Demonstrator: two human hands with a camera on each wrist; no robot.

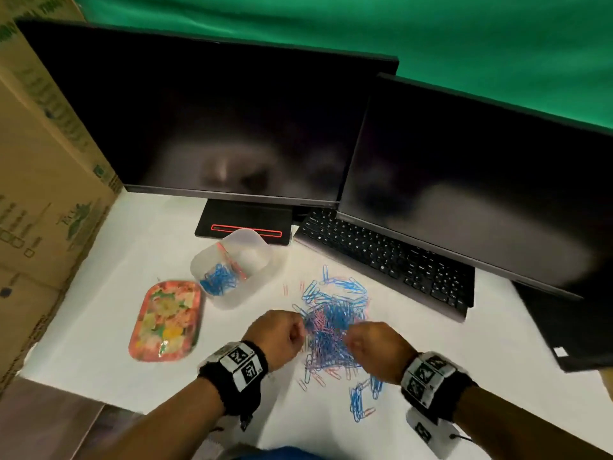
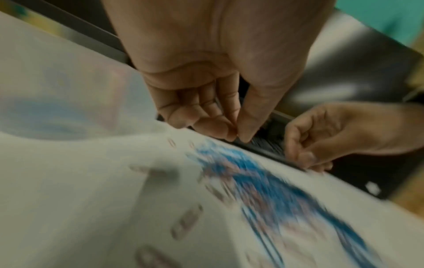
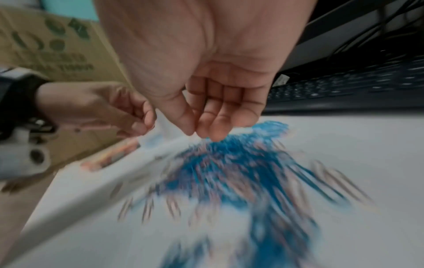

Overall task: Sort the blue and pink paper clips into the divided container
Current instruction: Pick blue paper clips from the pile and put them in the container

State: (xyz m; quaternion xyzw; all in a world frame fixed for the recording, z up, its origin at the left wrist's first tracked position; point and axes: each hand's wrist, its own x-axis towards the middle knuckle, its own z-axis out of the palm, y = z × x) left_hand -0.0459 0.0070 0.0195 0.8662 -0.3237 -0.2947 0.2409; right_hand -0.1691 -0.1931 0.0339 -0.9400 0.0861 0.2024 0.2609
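A mixed pile of blue and pink paper clips (image 1: 335, 323) lies on the white table, blurred in both wrist views (image 2: 259, 181) (image 3: 229, 168). The translucent divided container (image 1: 262, 280) stands to the pile's far left, with blue clips (image 1: 217, 278) in its near-left compartment and a few pink ones along the divider. My left hand (image 1: 300, 327) hovers at the pile's left edge, its fingers curled and its thumb (image 2: 250, 127) pressed to the forefinger tip; no clip shows between them. My right hand (image 1: 351, 336) hangs over the pile's near right side with loosely bent fingers (image 3: 220, 127) and holds nothing.
A floral lid (image 1: 166, 320) lies left of the container. Two dark monitors (image 1: 215, 121) and a black keyboard (image 1: 388, 257) close off the back and right. Cardboard boxes (image 1: 39, 180) wall the left side. A smaller cluster of blue clips (image 1: 363, 396) lies near the front.
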